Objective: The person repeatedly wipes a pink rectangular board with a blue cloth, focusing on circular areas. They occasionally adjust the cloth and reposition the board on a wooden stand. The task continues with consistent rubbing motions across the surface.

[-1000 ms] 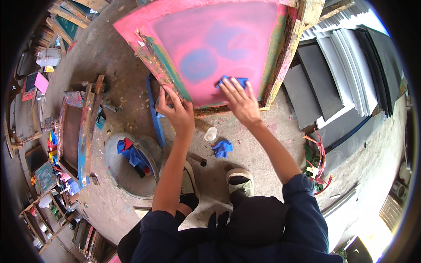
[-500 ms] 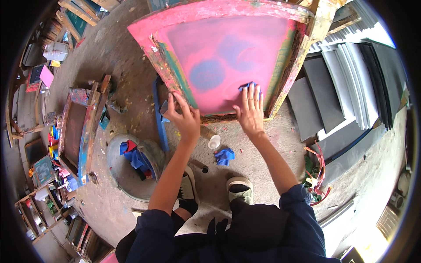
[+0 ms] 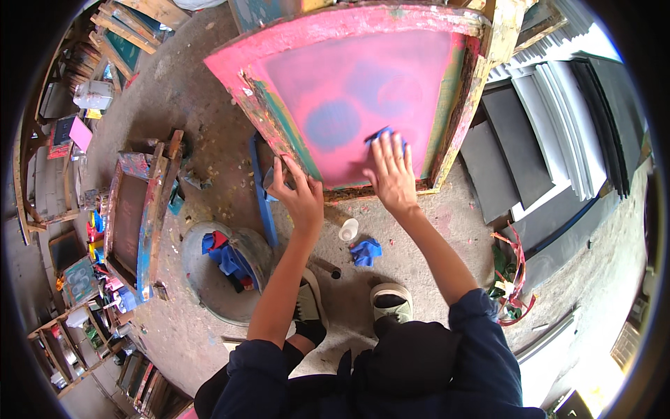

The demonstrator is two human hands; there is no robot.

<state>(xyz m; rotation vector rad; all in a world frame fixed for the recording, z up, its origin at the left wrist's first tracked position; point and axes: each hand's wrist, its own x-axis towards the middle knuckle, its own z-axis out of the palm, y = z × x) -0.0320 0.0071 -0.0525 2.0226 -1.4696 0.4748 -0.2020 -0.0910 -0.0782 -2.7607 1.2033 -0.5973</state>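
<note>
A wooden-framed mesh screen (image 3: 307, 77), smeared pink with blue-grey round patches, stands tilted in front of me. With its fingers flat, my right hand (image 3: 392, 174) presses a bunched blue cloth (image 3: 380, 135) onto the lower right part of the mesh. My left hand (image 3: 301, 199) is at the frame's lower left edge, fingers curled around what looks like a small translucent cup (image 3: 269, 183); much of that cup is hidden by the fingers.
A grey tub (image 3: 202, 286) with blue and red rags stands lower left. On the floor lie a white cup (image 3: 348, 229), a blue rag (image 3: 365, 252) and a dark-ended tube (image 3: 328, 267). Grey and white sheets (image 3: 558, 133) lean at right; another frame (image 3: 129, 216) stands left.
My right hand has slid the blue cloth slightly left and up across the mesh. My left hand stays at the frame's edge; the whole view has shifted a little.
</note>
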